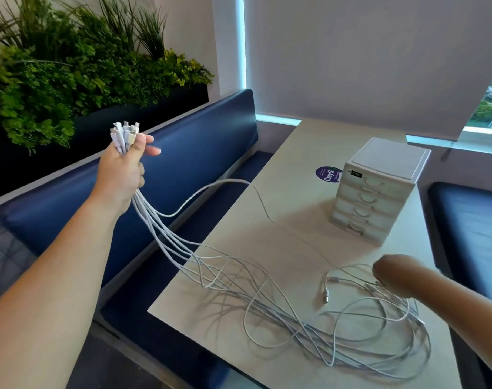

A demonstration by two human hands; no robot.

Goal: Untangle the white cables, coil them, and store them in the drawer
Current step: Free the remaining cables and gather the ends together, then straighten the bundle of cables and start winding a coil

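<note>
My left hand (pixel 124 169) is raised out over the blue bench and grips a bundle of white cables just below their connector ends (pixel 125 134), which stick up above my fist. The cables (pixel 267 290) trail down to the table and lie in loose tangled loops across its near part. My right hand (pixel 390 272) is low over the loops at the right; its fingers are curled under the wrist and hidden, so its hold on the cables is unclear. A small beige drawer unit (pixel 379 192) stands further back on the table, all its drawers closed.
The pale table (pixel 295 153) carries a round purple sticker (pixel 327 174) left of the drawer unit. A blue padded bench (pixel 183 153) runs along the left with a planter of green plants (pixel 70 68) behind it. Another dark seat (pixel 469 234) is at the right.
</note>
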